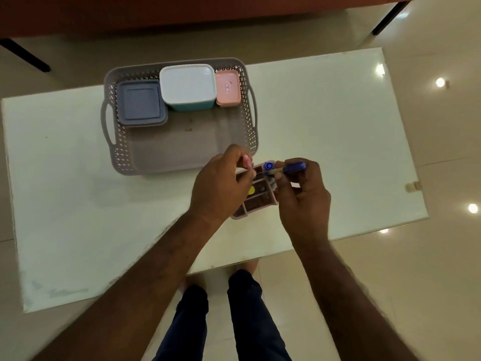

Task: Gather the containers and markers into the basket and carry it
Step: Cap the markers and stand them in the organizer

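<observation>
At frame centre our left hand [221, 183] pinches a pink marker [247, 162] and our right hand [303, 196] grips a blue marker [292, 168] above the divided organizer [256, 196]. We should seat both upright before lifting it into the basket [179, 152], upper left.

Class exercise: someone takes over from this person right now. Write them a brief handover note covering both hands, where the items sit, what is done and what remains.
Left hand pinches a pink marker.
Right hand grips a blue marker.
Both are over the compartmented organizer, which stands on the table just outside the basket; another blue marker stands in it.
Done: grey-lidded container, white-lidded container and pink container sit along the basket's far side.
Left: get the markers into the basket, then carry it.
</observation>
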